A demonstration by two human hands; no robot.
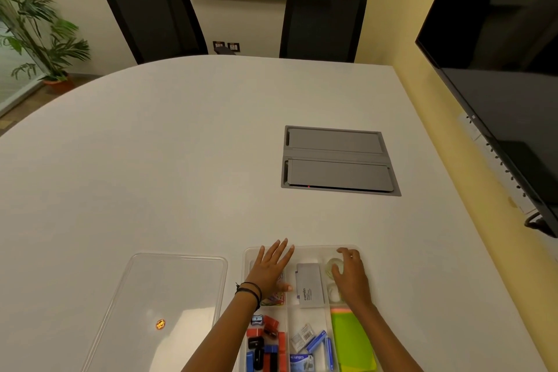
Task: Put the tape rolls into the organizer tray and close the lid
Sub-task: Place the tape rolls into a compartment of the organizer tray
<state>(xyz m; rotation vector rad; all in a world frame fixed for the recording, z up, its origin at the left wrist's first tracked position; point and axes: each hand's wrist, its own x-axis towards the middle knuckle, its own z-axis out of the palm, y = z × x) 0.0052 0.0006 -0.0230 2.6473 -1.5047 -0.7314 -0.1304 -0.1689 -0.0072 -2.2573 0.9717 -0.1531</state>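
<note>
Two clear tape rolls are seen in the far right compartment of the organizer tray, one behind the other. The farther roll is touched by the curled fingers of the right hand; whether it is gripped cannot be told. The left hand is laid flat, fingers spread wide, over the tray's far left compartment. The clear lid is left on the surface just left of the tray.
</note>
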